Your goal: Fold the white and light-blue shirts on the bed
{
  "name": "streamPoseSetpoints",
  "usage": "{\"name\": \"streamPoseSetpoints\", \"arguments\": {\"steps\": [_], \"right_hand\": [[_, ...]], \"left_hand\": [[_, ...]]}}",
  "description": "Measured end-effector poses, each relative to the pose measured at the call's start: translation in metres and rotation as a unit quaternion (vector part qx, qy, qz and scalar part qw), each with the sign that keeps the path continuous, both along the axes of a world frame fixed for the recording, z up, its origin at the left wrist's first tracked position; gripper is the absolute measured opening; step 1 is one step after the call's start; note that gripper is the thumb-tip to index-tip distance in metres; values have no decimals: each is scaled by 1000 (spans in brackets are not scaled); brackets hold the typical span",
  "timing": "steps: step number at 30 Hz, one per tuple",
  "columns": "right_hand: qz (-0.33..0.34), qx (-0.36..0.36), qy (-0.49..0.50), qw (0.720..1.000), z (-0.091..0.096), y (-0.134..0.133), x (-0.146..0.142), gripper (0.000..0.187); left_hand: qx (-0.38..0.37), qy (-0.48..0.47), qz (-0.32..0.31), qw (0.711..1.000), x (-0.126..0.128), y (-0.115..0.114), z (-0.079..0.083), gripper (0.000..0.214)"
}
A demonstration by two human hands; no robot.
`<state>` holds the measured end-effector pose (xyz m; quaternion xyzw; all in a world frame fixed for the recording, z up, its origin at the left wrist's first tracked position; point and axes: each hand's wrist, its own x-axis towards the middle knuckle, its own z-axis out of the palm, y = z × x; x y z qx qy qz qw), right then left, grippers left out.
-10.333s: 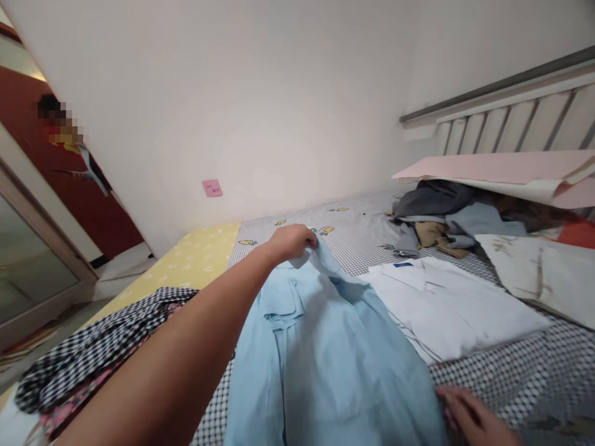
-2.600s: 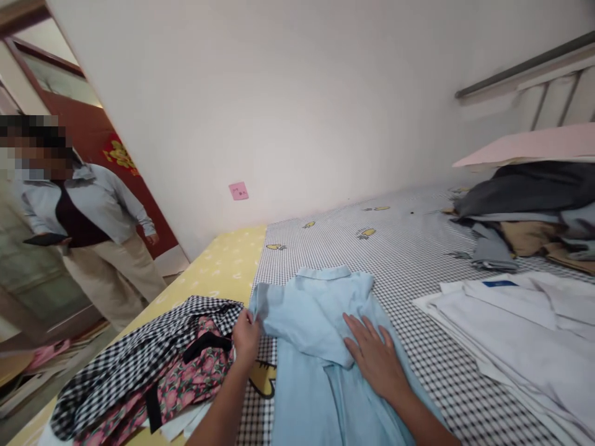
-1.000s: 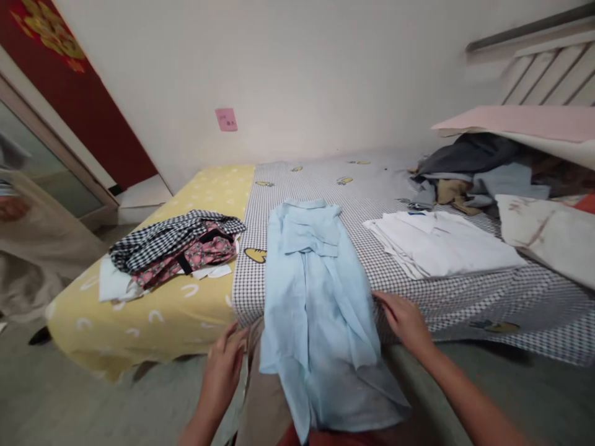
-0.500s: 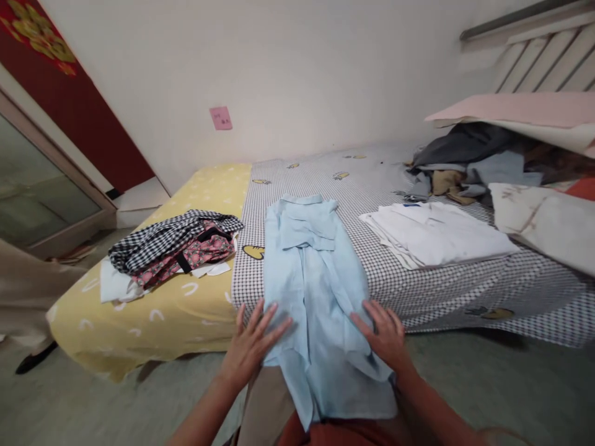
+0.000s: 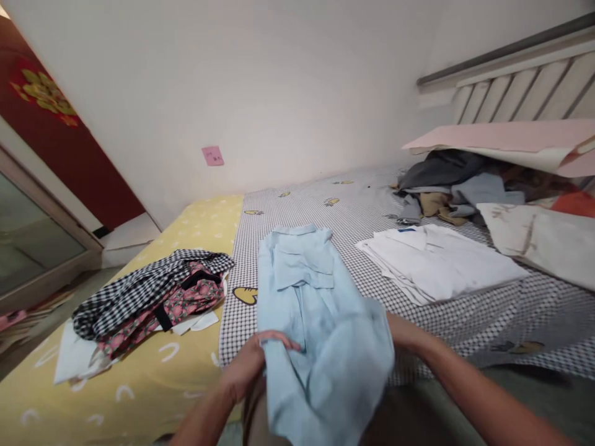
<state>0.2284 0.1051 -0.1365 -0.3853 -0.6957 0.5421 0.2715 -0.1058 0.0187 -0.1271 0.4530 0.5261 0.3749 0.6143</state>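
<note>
Mostly filling the lower middle, a pale blue collared shirt [image 5: 320, 322] lies on a grey-checked bed sheet [image 5: 367, 260], its lower part bunched up between two bare hands. The left hand [image 5: 246, 365] has its fingers [image 5: 279, 338] curled over the shirt's edge, holding the cloth. The right hand [image 5: 404, 331] sits at the shirt's other side, partly behind the raised fabric. Those fingers are hidden, so their state cannot be told. Left of the left fingers, a black-and-white gingham garment [image 5: 149, 297] and a pink floral cloth [image 5: 186, 303] rest on a yellow bed cover [image 5: 116, 402]. Right of the shirt lies a stack of folded white shirts [image 5: 437, 263]. Far beyond the fingers sits a heap of grey and tan clothes [image 5: 441, 186], below a sheet of pink board [image 5: 502, 142].
</note>
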Motion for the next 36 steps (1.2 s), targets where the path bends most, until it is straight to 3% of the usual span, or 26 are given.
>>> {"name": "streamPoseSetpoints", "arguments": {"steps": [2, 5, 9, 11, 15, 18, 20, 24, 28, 31, 34, 36], "right_hand": [[-24, -134, 48, 990, 12, 25, -11, 49], [-8, -185, 66, 981, 10, 49, -21, 69], [-24, -257, 129, 957, -4, 52, -17, 90], [-53, -257, 171, 949, -4, 50, -13, 93], [-121, -177, 207, 955, 3, 59, -15, 73], [-145, -55, 114, 981, 3, 75, -27, 48], [-187, 25, 30, 982, -2, 85, -35, 42], [-283, 110, -61, 951, -5, 97, -40, 51], [-347, 226, -105, 904, 8, 92, -39, 52], [-264, 318, -158, 897, 19, 81, -48, 34], [-131, 309, -224, 915, 19, 73, -63, 20], [-132, 301, -246, 912, 12, 75, -68, 17]], "left_hand": [[-125, -75, 82, 986, 0, 33, 10, 18], [-166, -75, 145, 973, -4, 67, 6, 25], [-179, -101, 169, 964, -10, 73, -6, 32], [-170, -123, 170, 963, -11, 68, -5, 38], [-101, -145, 207, 962, -14, 70, 3, 36], [-52, -131, 256, 956, -20, 84, 1, 26], [-50, -105, 277, 954, -24, 93, -6, 21], [-62, -51, 275, 958, -29, 104, -21, 18], [-52, -38, 255, 965, -32, 103, -30, 21], [-44, -32, 250, 967, -32, 100, -33, 19], [-32, -10, 245, 969, -32, 99, -34, 16], [-20, 13, 243, 970, -31, 100, -33, 15]]}}
